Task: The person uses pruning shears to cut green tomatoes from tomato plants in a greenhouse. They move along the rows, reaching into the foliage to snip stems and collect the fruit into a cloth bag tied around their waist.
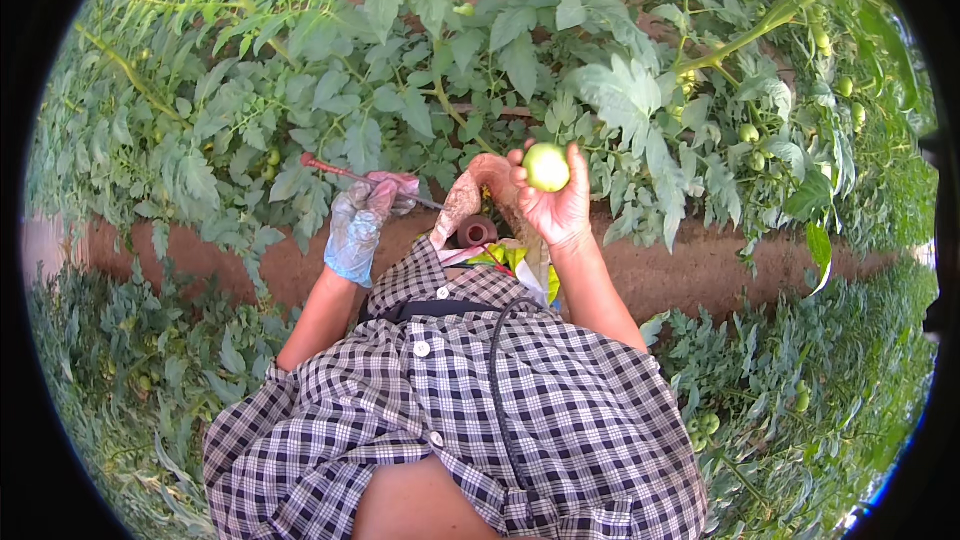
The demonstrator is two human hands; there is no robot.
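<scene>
My left hand (369, 221) wears a thin, translucent bluish glove stained pink. Its fingers close around a slender rod (341, 169) with a reddish, swollen tip that points up and left. The rod's other end runs right, towards a soiled, curved pinkish-brown thing (469, 187) that I cannot identify. Bare, my right hand (559, 214) holds a round pale green tomato (547, 167) up in its fingertips, in front of the leaves. Between my forearms, close to my waist, sits a dark reddish cylinder (476, 232) with a round hole facing up.
Tomato plants (390, 90) crowd ahead, with thick stems and hanging leaves near both hands. Green tomatoes (748, 133) hang at the right. A strip of brown soil (697, 270) crosses behind my arms. A dark cable (496, 390) lies down my checked shirt (592, 390).
</scene>
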